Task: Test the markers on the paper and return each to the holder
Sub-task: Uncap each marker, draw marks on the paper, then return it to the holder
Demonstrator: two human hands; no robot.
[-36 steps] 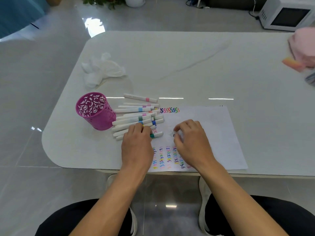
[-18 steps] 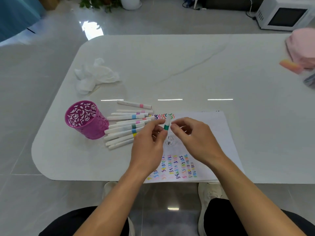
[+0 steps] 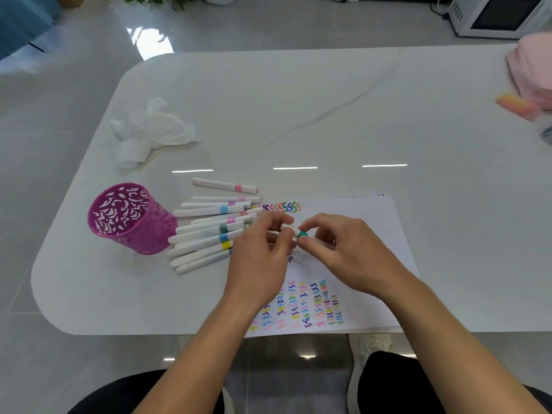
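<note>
A white marker with a green band (image 3: 298,232) lies level between both hands, just above the paper (image 3: 367,234). My left hand (image 3: 260,258) pinches its barrel at the left end. My right hand (image 3: 343,252) pinches the green-banded end with thumb and forefinger. The sheet carries rows of coloured squiggles near the front edge and a short row at its top left. Several white markers with coloured bands (image 3: 209,231) lie in a loose pile left of the paper. The purple perforated holder (image 3: 128,219) stands upright left of the pile, and no marker shows inside it.
A crumpled white tissue (image 3: 149,132) lies behind the holder. A pink cloth (image 3: 534,70) and an orange-pink block (image 3: 518,104) sit at the far right of the white table (image 3: 328,115). A microwave (image 3: 498,14) stands on the floor beyond.
My left hand lifted the green-banded marker out of the pile and brought it over the paper. My right hand came up to pinch its other end, and the marker turned from upright to level.
</note>
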